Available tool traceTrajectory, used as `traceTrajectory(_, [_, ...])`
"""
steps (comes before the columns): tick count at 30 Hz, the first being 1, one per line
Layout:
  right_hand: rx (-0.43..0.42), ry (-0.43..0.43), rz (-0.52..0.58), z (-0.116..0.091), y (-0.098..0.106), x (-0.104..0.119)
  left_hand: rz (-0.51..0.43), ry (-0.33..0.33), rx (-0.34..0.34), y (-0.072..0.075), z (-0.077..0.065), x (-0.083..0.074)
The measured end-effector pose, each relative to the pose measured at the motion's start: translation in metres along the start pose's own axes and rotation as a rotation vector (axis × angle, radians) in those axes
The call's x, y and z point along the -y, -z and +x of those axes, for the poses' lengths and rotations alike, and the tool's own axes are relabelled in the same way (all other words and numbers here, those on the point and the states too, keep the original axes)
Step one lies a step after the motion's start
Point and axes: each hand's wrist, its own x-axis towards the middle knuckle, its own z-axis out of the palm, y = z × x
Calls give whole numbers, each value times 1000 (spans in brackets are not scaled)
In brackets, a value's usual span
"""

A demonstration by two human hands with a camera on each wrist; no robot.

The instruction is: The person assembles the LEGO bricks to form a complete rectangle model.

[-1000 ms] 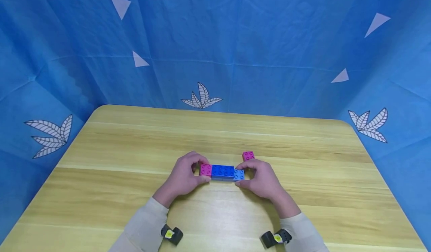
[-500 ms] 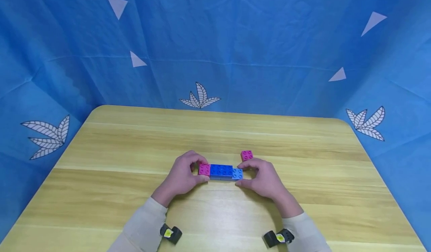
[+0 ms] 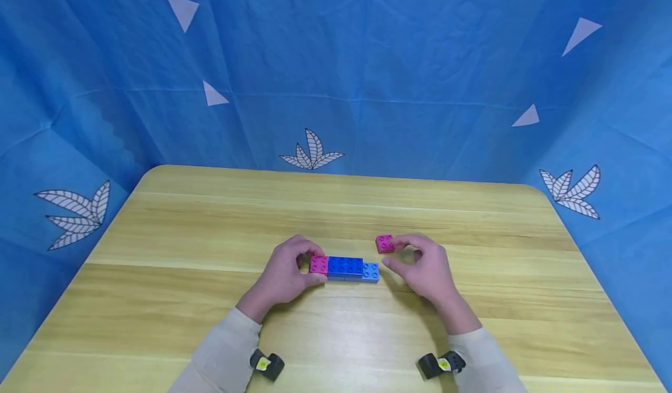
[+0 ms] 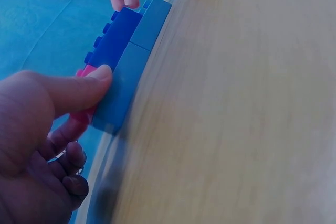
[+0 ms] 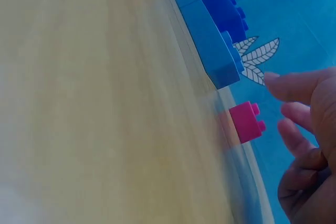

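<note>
A row of toy building bricks lies across the table: two light blue bricks (image 4: 122, 90) end to end, with a pink brick (image 3: 319, 265) and a dark blue brick (image 3: 345, 266) on top. Studs of the light blue layer show at the right end. My left hand (image 3: 286, 270) pinches the left end of the row, thumb in front, at the pink brick. Behind the row's right end lies a loose pink brick (image 3: 385, 244). My right hand (image 3: 427, 267) is beside it, thumb and forefinger spread; the forefinger's tip is at the brick's right side, and contact is hard to tell.
The wooden table (image 3: 210, 218) has rounded back corners. Blue cloth (image 3: 336, 60) printed with white triangles and leaves hangs behind it and at both sides. A black wrist camera (image 3: 266, 364) is worn on the left sleeve, another wrist camera (image 3: 441, 365) on the right.
My right hand has let go of the row's right end and moved right and back to the loose pink brick. The left hand has kept its hold on the row.
</note>
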Motion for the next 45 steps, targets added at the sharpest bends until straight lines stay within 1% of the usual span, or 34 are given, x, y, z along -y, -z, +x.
traceTrajectory(2, [-27, -4, -19, 3, 0, -2, 0, -3, 2, 0, 0, 0])
traceTrajectory(5, [-37, -21, -34, 7, 0, -4, 2, -5, 5, 0, 0, 0])
traceTrajectory(11, [0, -54, -64, 13, -1, -5, 1, -3, 4, 1, 0, 0])
traceTrajectory(23, [65, -110, -64, 20, -8, -11, -4, -3, 5, 0, 0, 1])
traceTrajectory(31, [75, -104, -55, 23, -11, -12, -5, -7, 3, 1, 0, 1])
traceTrajectory(37, [76, -105, -69, 24, -11, -13, -10, -19, 3, 0, 0, 3])
traceTrajectory(45, [86, -116, -72, 25, -11, -13, -14, -18, 4, 0, 1, 4])
